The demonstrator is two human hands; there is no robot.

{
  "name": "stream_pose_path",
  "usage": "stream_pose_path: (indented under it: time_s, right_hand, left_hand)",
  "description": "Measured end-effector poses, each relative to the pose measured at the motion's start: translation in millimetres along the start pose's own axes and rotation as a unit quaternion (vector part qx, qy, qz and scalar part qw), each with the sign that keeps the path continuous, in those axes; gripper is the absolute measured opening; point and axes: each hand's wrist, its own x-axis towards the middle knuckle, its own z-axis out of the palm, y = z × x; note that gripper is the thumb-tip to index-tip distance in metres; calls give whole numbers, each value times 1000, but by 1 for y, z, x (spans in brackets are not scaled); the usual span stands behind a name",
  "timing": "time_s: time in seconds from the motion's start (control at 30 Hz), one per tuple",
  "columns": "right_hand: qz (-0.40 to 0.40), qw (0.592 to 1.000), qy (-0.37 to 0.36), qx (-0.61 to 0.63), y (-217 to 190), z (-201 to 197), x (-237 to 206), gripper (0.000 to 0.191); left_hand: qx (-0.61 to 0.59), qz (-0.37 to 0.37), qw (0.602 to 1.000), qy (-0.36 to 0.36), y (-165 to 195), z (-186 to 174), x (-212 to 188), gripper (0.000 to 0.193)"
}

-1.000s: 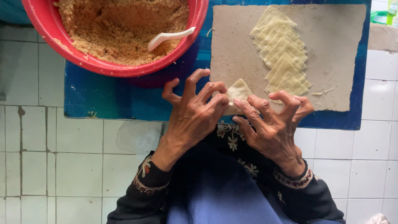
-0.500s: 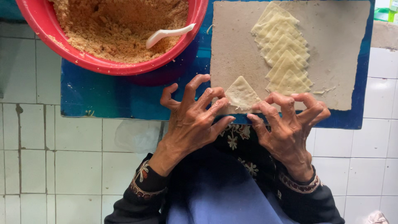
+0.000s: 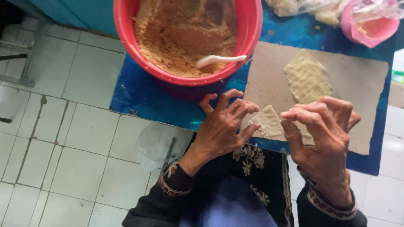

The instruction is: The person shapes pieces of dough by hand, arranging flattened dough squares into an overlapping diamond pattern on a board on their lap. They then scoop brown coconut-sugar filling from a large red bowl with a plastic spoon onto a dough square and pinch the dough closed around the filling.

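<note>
My left hand [image 3: 222, 124] and my right hand [image 3: 322, 130] together hold a pale folded triangle of pastry wrapper [image 3: 267, 122] over the near edge of a brown cardboard sheet [image 3: 357, 80]. Left fingertips pinch its left edge; right fingers grip its right side. A stack of flat pale wrappers [image 3: 306, 77] lies on the cardboard beyond my right hand. A red bowl [image 3: 126, 29] of brown crumbly filling [image 3: 181, 40] stands to the upper left, with a white spoon [image 3: 219, 60] resting in it.
The cardboard and bowl rest on a blue board [image 3: 139, 96] above a white tiled floor [image 3: 59, 134]. A pink bowl [image 3: 370, 27] and clear plastic bags [image 3: 303, 6] sit at the top right. A crumpled clear bag [image 3: 155, 145] lies on the tiles.
The view has shifted right and up. My hands have spread slightly apart, and the folded triangle now shows more fully between them, still held by both.
</note>
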Motion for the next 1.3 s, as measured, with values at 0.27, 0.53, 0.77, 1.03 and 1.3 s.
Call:
stream_pose_path:
  time_s: [0.27, 0.53, 0.77, 1.03, 1.3]
  right_hand:
    - [-180, 978, -69, -77, -7, 39, 131, 24]
    - [-151, 943, -253, -152, -11, 67, 184, 25]
    - [-253, 928, -164, -217, -12, 72, 175, 15]
    - [-289, 940, -33, -177, -19, 84, 169, 11]
    - [-308, 925, 3, -223, -28, 104, 178, 9]
  left_hand:
    - [-278, -179, 935, 132, -14, -4, 4, 37]
    - [-508, -258, 778, 264, -26, 14, 7, 29]
    - [-576, -236, 698, 354, -28, 23, 4, 17]
    - [-554, -217, 707, 381, -25, 24, 7, 7]
    - [-535, -190, 727, 386, -22, 25, 9, 6]
